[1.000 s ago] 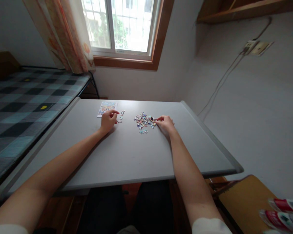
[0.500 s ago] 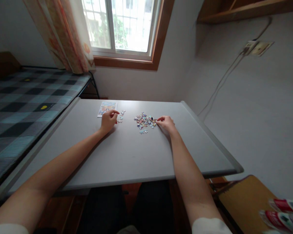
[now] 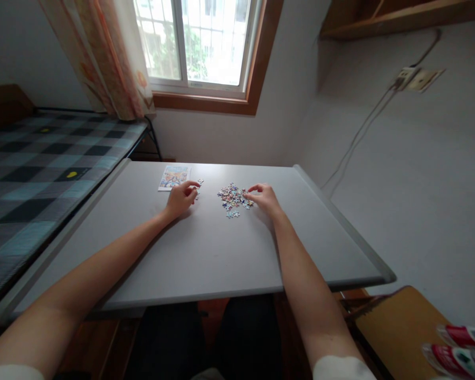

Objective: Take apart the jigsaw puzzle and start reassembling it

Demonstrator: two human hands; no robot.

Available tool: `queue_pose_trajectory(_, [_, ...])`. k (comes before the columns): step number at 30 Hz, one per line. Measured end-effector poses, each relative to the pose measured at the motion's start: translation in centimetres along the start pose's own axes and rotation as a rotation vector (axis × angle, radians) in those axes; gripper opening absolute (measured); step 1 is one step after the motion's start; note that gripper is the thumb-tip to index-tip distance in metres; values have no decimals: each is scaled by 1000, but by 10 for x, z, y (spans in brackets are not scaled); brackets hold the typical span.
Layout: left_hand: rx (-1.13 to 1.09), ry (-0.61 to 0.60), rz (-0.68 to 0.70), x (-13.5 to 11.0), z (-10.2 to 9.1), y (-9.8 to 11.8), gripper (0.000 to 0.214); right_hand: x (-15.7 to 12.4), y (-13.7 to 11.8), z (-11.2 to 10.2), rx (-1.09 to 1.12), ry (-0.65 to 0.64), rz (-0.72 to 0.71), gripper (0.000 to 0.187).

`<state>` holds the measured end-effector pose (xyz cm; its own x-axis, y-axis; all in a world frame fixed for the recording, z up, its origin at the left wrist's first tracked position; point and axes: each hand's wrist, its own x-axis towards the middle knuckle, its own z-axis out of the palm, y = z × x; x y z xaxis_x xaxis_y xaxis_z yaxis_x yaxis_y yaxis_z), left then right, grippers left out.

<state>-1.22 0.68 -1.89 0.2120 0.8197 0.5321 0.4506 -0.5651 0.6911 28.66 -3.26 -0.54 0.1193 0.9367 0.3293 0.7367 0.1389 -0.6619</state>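
A heap of small multicoloured jigsaw pieces [image 3: 231, 195] lies mid-table, with a few pale pieces [image 3: 233, 214] just in front of it. At the heap's right edge is my right hand [image 3: 264, 199], thumb and index finger apart, nothing visible between them. My left hand [image 3: 181, 199] hovers over a short column of loose jigsaw pieces [image 3: 200, 181], partly hiding them. Its fingers are bent, with a gap between thumb and index finger. Behind that hand a small printed picture card [image 3: 173, 177] lies flat, its near right corner covered.
The light grey table [image 3: 221, 258] has raised side edges. A checked mattress [image 3: 63, 153] lies on a bed to the left. At lower right, bottles with red labels [image 3: 453, 359] rest on a wooden chair [image 3: 399, 327]. A window [image 3: 198, 42] is ahead.
My right hand has shifted slightly left, over the heap's edge, and its thumb and index finger have parted. My left hand has moved a little right, covering more of the loose pieces.
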Motion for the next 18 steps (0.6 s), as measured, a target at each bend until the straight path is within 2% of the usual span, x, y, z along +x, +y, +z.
queue_pose_trajectory(4, [237,-101,352,-5,1,7,18,-8,-31,24,79,-77,-169,14])
queue_pose_trajectory(7, [309,-145,520,-7,2,11,19,-18,-47,41,109,-128,-303,9])
queue_pose_trajectory(12, [355,-164,573,-7,1,16,27,-26,-54,54,139,-185,-450,11])
queue_pose_trajectory(18, [368,-231,598,-7,-1,22,32,-25,-52,54,156,-161,-466,11])
